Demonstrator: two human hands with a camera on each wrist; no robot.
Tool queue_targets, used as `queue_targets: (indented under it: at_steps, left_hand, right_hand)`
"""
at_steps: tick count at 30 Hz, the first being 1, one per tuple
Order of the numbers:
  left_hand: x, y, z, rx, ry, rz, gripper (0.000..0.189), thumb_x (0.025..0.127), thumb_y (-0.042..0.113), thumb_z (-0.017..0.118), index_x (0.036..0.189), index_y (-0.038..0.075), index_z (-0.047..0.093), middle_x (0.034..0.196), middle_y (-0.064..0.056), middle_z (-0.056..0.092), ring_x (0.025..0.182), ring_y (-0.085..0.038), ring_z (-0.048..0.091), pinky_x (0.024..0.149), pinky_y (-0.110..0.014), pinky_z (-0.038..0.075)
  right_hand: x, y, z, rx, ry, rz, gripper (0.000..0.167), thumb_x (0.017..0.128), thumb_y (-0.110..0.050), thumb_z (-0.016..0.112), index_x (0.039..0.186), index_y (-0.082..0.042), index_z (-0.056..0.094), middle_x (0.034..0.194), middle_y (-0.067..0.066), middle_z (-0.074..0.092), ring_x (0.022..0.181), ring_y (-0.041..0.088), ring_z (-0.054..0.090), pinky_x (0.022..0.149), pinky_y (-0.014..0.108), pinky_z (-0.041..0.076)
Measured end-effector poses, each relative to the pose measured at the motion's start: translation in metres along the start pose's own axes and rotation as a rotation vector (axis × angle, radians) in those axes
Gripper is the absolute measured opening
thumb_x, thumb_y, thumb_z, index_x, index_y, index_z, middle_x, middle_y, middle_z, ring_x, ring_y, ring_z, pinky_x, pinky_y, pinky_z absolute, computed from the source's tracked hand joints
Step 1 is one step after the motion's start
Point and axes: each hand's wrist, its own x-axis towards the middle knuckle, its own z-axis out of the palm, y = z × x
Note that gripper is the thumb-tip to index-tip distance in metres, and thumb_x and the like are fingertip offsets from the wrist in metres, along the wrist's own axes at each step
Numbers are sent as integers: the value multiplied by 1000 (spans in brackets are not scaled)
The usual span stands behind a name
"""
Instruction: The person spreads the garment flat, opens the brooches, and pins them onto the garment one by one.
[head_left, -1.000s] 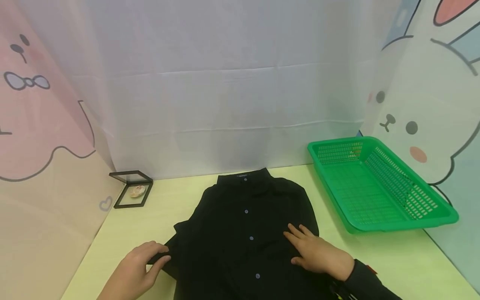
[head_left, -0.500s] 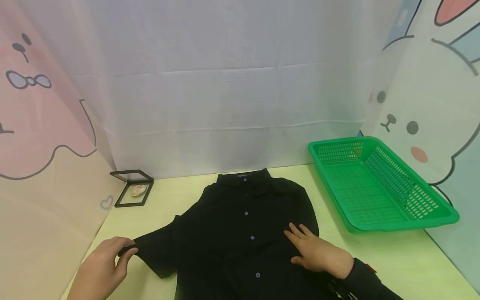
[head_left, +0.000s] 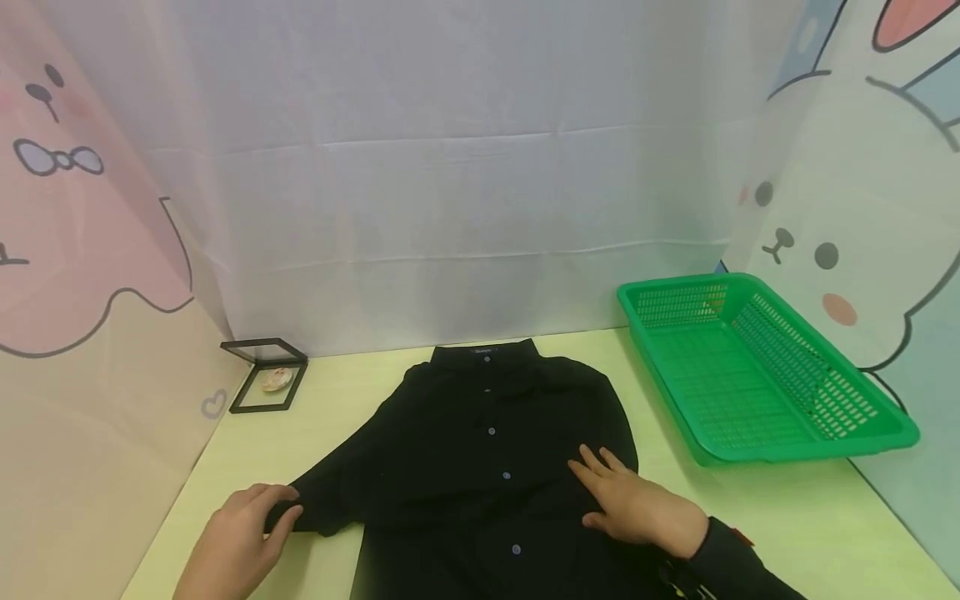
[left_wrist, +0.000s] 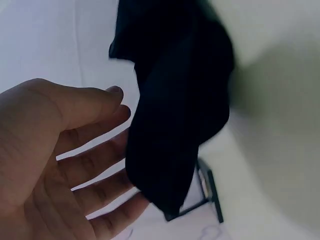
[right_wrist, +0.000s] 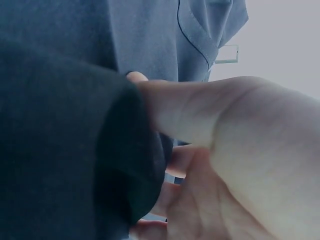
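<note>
A black buttoned shirt (head_left: 450, 433) lies front up on the table, its collar toward the back. Its sleeve on the left reaches out to my left hand (head_left: 236, 533). The dark cuff (left_wrist: 170, 115) hangs beside that hand's fingers in the left wrist view; a gap shows between thumb tip and cloth, and the longer fingers reach behind it. My right hand (head_left: 637, 504) rests with spread fingers on the shirt front, right of the buttons. In the right wrist view its thumb (right_wrist: 180, 102) lies along the fabric, and dark cloth partly hides the fingers.
On the right stands a green plastic basket (head_left: 671, 400). A small black-framed case (head_left: 258, 408) with its lid raised, holding a pale round item (head_left: 277, 380), sits at the table's back left. Cloth curtains (head_left: 480, 208) with cartoon animals surround the pale yellow table (head_left: 360, 383).
My left hand drew the sleeve out to the left, then came back a little rightward, and the cuff shifted with it. The right hand has stayed in place on the shirt.
</note>
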Motion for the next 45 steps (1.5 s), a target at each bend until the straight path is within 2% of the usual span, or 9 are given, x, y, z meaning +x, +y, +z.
queue_targets:
  at_steps: [5, 11, 19, 23, 27, 34, 37, 40, 45]
  left_hand:
    - [8, 14, 21, -41, -123, 21, 31, 81, 10, 87, 109, 5, 74, 104, -5, 71, 96, -28, 72, 81, -47, 60]
    - [23, 19, 43, 8, -152, 71, 37, 77, 1, 84, 112, -4, 72, 116, -19, 68, 104, -38, 70, 86, -52, 59]
    - [36, 31, 60, 12, -319, 52, 32, 80, 2, 81, 112, 1, 72, 112, -14, 71, 99, -36, 70, 80, -54, 59]
    - [39, 33, 60, 33, -388, -47, 30, 79, 1, 80, 108, 1, 71, 108, -15, 68, 94, -36, 69, 76, -56, 58]
    - [40, 30, 58, 68, -393, -107, 32, 74, -4, 82, 103, 1, 69, 101, -14, 67, 90, -36, 68, 72, -55, 57]
    - [41, 23, 54, 46, -459, -176, 41, 80, -8, 75, 119, -5, 66, 104, -17, 72, 101, -42, 71, 84, -57, 58]
    - [40, 18, 50, 41, -478, -195, 39, 85, -4, 72, 124, -3, 66, 108, -17, 72, 102, -43, 71, 80, -58, 59]
    - [38, 11, 45, 24, -458, -205, 30, 89, -1, 70, 119, 4, 69, 102, -13, 72, 97, -40, 72, 72, -57, 58]
    - [32, -6, 34, 3, -395, -235, 23, 87, 1, 74, 108, 8, 71, 89, -5, 71, 82, -27, 72, 63, -48, 57]
  right_hand:
    - [1, 2, 2, 3, -5, 10, 73, 95, -29, 75, 157, -7, 41, 169, 20, 25, 154, 50, 22, 116, 66, 34]
    - [3, -1, 6, -4, 0, 10, 73, 96, -29, 74, 156, -7, 41, 168, 20, 26, 154, 50, 22, 116, 69, 32]
    - [2, -4, 7, -15, 1, 18, 72, 96, -30, 74, 157, -8, 41, 169, 19, 26, 154, 49, 22, 116, 68, 32]
    - [1, -4, 6, -12, 2, 17, 72, 96, -31, 73, 157, -9, 41, 169, 18, 25, 154, 49, 21, 116, 68, 32]
    - [0, -3, 6, -10, 3, 20, 72, 97, -31, 73, 158, -10, 40, 169, 17, 25, 155, 48, 21, 117, 68, 31]
    - [-2, -1, 4, 5, 11, 26, 73, 97, -30, 72, 158, -10, 40, 169, 17, 24, 155, 48, 20, 117, 68, 30]
    - [-2, 0, 5, 2, 12, 21, 73, 97, -31, 72, 158, -10, 39, 170, 17, 24, 155, 48, 20, 117, 68, 30]
    - [-1, 2, 5, 2, 14, 19, 73, 97, -32, 72, 159, -10, 39, 170, 17, 24, 155, 48, 19, 117, 68, 30]
    - [-1, 3, 6, 11, 15, 13, 74, 97, -32, 72, 159, -10, 39, 170, 18, 23, 155, 49, 19, 117, 69, 30]
